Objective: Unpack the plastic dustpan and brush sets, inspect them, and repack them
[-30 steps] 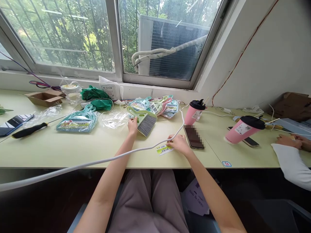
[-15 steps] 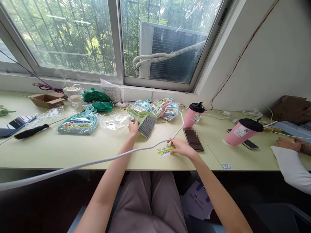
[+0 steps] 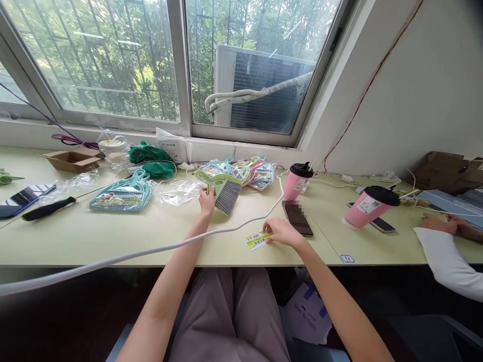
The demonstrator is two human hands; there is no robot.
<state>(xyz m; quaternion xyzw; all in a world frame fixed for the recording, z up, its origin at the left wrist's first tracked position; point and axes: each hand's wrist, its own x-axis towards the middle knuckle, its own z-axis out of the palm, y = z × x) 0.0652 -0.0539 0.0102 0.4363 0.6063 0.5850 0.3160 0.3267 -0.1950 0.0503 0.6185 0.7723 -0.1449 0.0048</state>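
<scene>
My left hand (image 3: 207, 200) is closed on a small green hand brush (image 3: 227, 197) with grey bristles, tilted above the table. Part of its green handle side is behind my fingers. At the right, my right hand (image 3: 281, 232) pinches the edge of a yellow-green and white printed card (image 3: 258, 240) close to the tabletop. Clear plastic wrap (image 3: 177, 192) lies just left of the brush. Behind it are several wrapped brush sets (image 3: 252, 170) in blue, green and pink.
A white cable (image 3: 211, 233) crosses in front of me. A phone (image 3: 298, 217) and pink cups (image 3: 296, 183) stand right; a co-worker's sleeve (image 3: 439, 251) is at the far right. Left lie a wrapped blue set (image 3: 123, 195), a screwdriver (image 3: 49, 208) and an open carton (image 3: 71, 160).
My right hand has closed on the card, which has turned slightly on the table. The brush stays in my left hand. The view has shifted a little.
</scene>
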